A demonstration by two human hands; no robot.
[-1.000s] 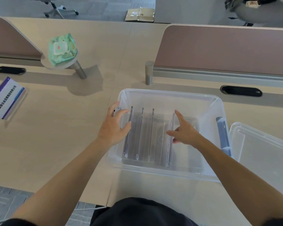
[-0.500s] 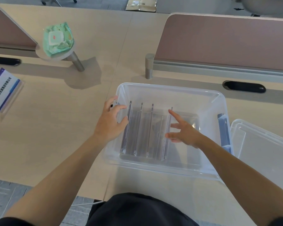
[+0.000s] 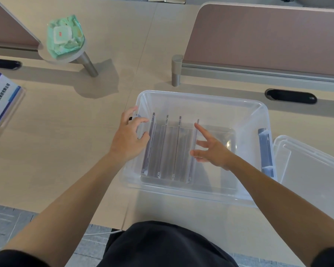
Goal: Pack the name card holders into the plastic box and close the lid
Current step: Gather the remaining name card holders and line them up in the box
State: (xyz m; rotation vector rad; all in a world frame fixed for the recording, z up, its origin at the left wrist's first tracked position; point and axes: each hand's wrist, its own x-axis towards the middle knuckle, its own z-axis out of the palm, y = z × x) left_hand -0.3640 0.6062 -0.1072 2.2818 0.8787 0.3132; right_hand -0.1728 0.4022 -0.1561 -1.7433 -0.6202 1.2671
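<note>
Now, in the head view, your left hand (image 3: 129,139) sits at the left rim of the clear plastic box (image 3: 201,101), fingers curled beside the leftmost name card holder (image 3: 149,143); whether they actually grip the wall or that holder, I cannot tell. Your right hand (image 3: 212,149) is inside the box, fingers spread and holding nothing, with its index fingertip at the top edge of the rightmost holder (image 3: 193,149). Four acrylic holders stand on edge in a row in the box's left half, and the right half is bare. Another holder with a printed card (image 3: 3,99) lies on the counter (image 3: 66,151) well to the left, not yet packed. The lid (image 3: 312,170) rests just beside the box on the right. The standing holders look loosely spaced, so a careless nudge from your open hand could tip them over like dominoes. Any holder left leaning above the rim would probably stop the lid from seating.
</note>
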